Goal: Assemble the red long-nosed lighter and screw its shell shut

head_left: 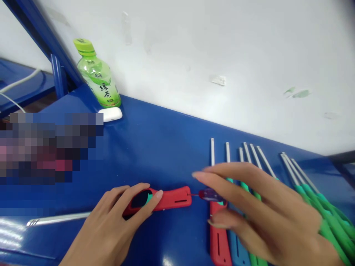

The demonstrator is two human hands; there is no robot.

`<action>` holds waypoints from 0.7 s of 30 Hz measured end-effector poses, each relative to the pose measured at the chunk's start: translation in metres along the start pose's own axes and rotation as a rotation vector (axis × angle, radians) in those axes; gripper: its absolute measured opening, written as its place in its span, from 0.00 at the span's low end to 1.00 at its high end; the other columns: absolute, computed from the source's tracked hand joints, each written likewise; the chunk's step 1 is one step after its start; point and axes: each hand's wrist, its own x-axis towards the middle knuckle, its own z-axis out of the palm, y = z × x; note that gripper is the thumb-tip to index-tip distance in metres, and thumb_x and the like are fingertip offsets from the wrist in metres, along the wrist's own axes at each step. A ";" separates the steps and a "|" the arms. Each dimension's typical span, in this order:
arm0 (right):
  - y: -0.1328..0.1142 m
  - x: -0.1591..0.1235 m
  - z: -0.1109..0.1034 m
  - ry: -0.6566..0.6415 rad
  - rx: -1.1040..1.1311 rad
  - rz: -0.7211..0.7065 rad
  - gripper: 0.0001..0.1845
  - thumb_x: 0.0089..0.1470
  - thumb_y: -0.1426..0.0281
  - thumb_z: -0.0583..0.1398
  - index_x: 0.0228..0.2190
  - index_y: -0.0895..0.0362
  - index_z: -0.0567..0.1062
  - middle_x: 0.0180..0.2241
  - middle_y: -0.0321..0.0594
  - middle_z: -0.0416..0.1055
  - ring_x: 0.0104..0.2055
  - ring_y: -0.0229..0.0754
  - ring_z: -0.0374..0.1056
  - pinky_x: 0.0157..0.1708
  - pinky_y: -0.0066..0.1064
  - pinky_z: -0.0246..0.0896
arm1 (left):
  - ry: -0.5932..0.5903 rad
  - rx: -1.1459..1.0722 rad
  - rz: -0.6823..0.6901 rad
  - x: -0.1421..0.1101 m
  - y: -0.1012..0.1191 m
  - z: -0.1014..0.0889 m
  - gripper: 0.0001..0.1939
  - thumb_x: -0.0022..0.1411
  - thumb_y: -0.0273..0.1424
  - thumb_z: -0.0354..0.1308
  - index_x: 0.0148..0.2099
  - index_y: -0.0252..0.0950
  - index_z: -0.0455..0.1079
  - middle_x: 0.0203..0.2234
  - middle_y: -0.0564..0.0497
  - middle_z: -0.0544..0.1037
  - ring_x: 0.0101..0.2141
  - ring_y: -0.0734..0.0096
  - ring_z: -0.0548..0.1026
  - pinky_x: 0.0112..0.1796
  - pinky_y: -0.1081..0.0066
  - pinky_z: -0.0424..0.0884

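A red long-nosed lighter (176, 198) lies sideways on the blue table, its metal tube pointing left. My left hand (116, 218) is closed around its body, thumb and fingers either side of the dark opening with a green part. My right hand (257, 207), slightly blurred, has a small purple-handled tool (210, 194) between its fingers and thumb. The tool's thin reddish tip meets the lighter's right end, at the small hole. Where the handle runs on behind the fingers is hidden. Below that hand lies another red lighter (220, 244), partly covered.
Right of it are a blue lighter (239, 251) and several green lighters (330, 210), tubes pointing to the wall. A green tea bottle (98, 79) and a white case (112, 114) stand at the back left. A pixelated patch hides the left side. The white wall (177, 55) borders the table (155, 144).
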 end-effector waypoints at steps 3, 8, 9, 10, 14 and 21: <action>-0.005 0.001 -0.002 -0.058 0.269 0.068 0.21 0.76 0.70 0.50 0.62 0.50 0.74 0.55 0.40 0.79 0.52 0.39 0.78 0.49 0.24 0.76 | 0.021 -0.009 0.010 0.001 0.000 -0.002 0.43 0.65 0.12 0.47 0.73 0.57 0.60 0.61 0.50 0.71 0.52 0.61 0.70 0.52 0.58 0.73; -0.005 -0.002 -0.001 -0.068 0.364 0.115 0.19 0.71 0.71 0.61 0.59 0.43 0.77 0.44 0.34 0.80 0.41 0.35 0.80 0.41 0.19 0.77 | 0.010 -0.014 0.009 0.001 0.000 -0.002 0.43 0.65 0.12 0.47 0.73 0.57 0.58 0.62 0.49 0.70 0.53 0.60 0.70 0.51 0.57 0.73; -0.004 -0.004 -0.001 -0.059 0.285 0.130 0.21 0.69 0.73 0.63 0.59 0.43 0.77 0.43 0.34 0.80 0.38 0.36 0.80 0.38 0.19 0.78 | 0.010 -0.008 0.012 0.001 0.000 -0.001 0.44 0.65 0.11 0.47 0.73 0.57 0.58 0.62 0.49 0.70 0.53 0.60 0.70 0.51 0.57 0.73; -0.004 -0.007 -0.001 -0.053 0.204 0.142 0.23 0.67 0.75 0.64 0.59 0.44 0.77 0.43 0.35 0.80 0.36 0.36 0.80 0.36 0.19 0.78 | 0.011 -0.004 0.016 0.001 0.000 -0.001 0.45 0.64 0.10 0.46 0.73 0.57 0.58 0.62 0.49 0.69 0.53 0.60 0.69 0.51 0.57 0.73; -0.008 -0.010 0.003 -0.041 0.152 0.138 0.25 0.74 0.73 0.53 0.65 0.42 0.71 0.57 0.37 0.78 0.45 0.39 0.81 0.46 0.26 0.79 | 0.020 0.014 0.057 0.001 -0.003 0.000 0.46 0.63 0.09 0.47 0.74 0.56 0.57 0.62 0.49 0.69 0.53 0.60 0.69 0.50 0.58 0.72; -0.007 -0.004 0.014 -0.022 0.130 0.243 0.14 0.66 0.66 0.66 0.51 0.38 0.81 0.30 0.28 0.80 0.24 0.36 0.76 0.17 0.21 0.69 | 0.009 0.003 0.019 0.001 -0.002 -0.001 0.44 0.64 0.11 0.47 0.74 0.57 0.58 0.62 0.50 0.70 0.53 0.60 0.70 0.51 0.58 0.73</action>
